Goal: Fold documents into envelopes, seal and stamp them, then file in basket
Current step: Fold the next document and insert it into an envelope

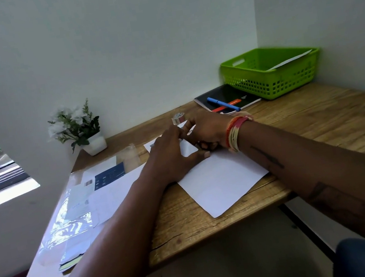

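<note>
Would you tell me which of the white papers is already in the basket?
The white sheet leaning inside the green basket; the other white papers lie flat on the wooden desk, near both hands.

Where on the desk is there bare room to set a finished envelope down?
Bare wood lies right of the right hand, between the sheet and the basket. A smaller patch lies at the desk's near edge, under the left forearm. Crowded: the left side, with plastic wrap and papers, and the notebook.

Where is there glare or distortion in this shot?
Head view: window light glares off the clear plastic wrap on the table's left end; the wide lens bends the wall and table edges; the hands and basket look slightly soft.
</note>
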Demonstrator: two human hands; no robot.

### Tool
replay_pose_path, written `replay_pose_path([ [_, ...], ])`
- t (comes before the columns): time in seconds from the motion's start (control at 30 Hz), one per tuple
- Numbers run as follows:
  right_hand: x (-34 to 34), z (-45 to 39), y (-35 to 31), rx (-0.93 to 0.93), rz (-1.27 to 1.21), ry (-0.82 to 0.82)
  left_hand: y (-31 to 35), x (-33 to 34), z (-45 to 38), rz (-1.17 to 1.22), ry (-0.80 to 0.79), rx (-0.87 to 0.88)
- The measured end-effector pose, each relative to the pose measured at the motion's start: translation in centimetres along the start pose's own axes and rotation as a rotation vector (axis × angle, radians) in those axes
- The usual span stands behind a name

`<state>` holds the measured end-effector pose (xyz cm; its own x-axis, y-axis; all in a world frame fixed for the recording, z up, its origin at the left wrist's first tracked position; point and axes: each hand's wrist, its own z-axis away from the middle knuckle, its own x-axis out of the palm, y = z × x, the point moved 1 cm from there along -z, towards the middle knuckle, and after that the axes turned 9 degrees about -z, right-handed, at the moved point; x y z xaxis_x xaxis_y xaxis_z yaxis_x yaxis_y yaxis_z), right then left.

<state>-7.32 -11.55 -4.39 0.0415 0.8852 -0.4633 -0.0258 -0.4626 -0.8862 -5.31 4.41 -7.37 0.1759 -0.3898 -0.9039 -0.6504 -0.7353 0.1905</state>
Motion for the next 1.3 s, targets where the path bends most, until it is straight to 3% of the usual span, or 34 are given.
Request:
replay_pose_path([
  [0.17, -1.8, 0.2, 0.3, -0.054, 0.093, 0.119, 0.3, -0.3, 0.1, -0.029, -0.032, -0.029],
  [0.5, -1.5, 0.7, 0.9, -0.045, 0.149, 0.097, -0.1, 0.1, 0.5, -0.029, -0.010, -0.005],
  [0.7, -1.5, 0.8, 0.7, -0.066, 0.170, 0.106, -0.2, 0.4, 0.6, 0.006, -0.090, -0.039],
  [1.0, -0.6, 0.8, 1.1, -0.093, -0.137, 0.081, -0.6, 0.4, 0.9, 0.150, -0.123, -0.084],
  [1.3, -0.3, 0.6, 0.8, -0.212, 0.203, 0.073, -0.6, 0.0, 0.8, 0.112, -0.130, -0.066],
])
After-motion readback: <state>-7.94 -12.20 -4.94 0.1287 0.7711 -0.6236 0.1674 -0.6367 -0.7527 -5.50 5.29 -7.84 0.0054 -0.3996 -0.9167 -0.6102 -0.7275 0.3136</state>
